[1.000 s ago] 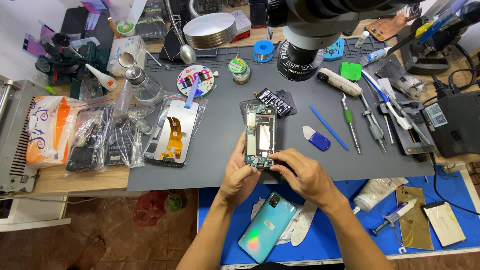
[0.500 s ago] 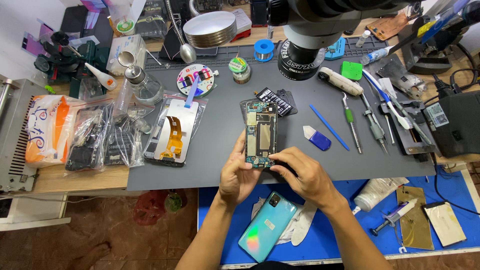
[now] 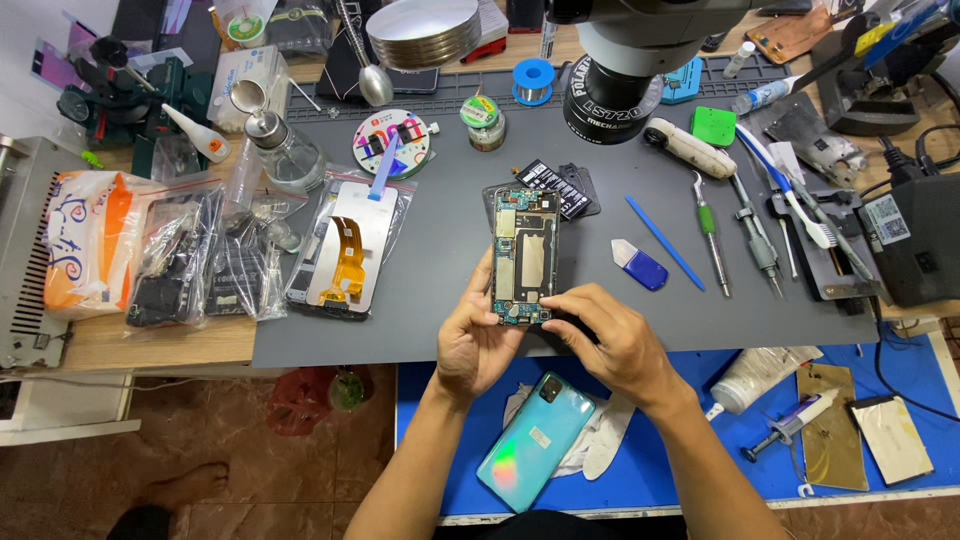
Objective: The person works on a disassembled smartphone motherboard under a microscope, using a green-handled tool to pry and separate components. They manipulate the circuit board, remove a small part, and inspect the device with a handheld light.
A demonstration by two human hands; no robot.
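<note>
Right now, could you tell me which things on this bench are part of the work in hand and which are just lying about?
In hand:
- opened phone, back off, board showing
- left hand gripping its lower edge
- right hand at its bottom end

Lying about:
- teal back cover
- blue pry tool
- screwdriver
- solder spool
</note>
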